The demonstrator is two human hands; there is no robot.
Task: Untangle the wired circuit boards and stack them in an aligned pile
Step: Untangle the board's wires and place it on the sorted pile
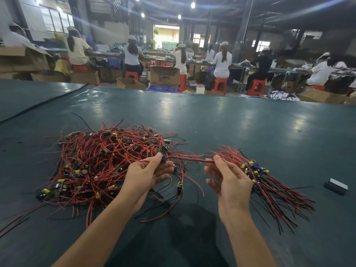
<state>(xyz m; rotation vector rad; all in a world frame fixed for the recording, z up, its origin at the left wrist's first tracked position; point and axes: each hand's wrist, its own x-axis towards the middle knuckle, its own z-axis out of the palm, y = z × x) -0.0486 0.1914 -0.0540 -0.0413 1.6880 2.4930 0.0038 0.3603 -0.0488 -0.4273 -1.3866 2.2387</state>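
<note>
Untangling step: your left hand (pixel 152 170) pinches a board (pixel 163 159) beside the tangle (pixel 100 162) at the front edge of the worktop (pixel 212 122), right hand (pixel 227 178) pinches its wires (pixel 189 158); next, ease it free toward the pile (pixel 269 182).

Overhead lamps, table glare, blurred edges

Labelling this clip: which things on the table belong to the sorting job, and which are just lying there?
Job: tangled heap, aligned pile, board in left hand, its wire pinched by right hand.
Lying about: small dark block.
</note>
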